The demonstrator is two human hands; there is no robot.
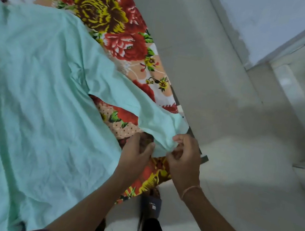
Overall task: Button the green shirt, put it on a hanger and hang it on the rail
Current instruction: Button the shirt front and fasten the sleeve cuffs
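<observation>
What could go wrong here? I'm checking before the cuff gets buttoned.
1. The sleeve cuff pinched between the left hand and right hand sits at the bed's edge, so it may slide off the floral bedsheet.
2. The green shirt lies wrinkled, so buttons could get misaligned.

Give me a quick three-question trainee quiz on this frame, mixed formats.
1. True or false: the green shirt lies spread on the floral bedsheet.
2. Which part of the shirt do the left hand and right hand pinch? A) collar B) sleeve end C) pocket
3. Fill in: the right wrist wears a thin ____.

Key: 1 true; 2 B; 3 band.
</observation>
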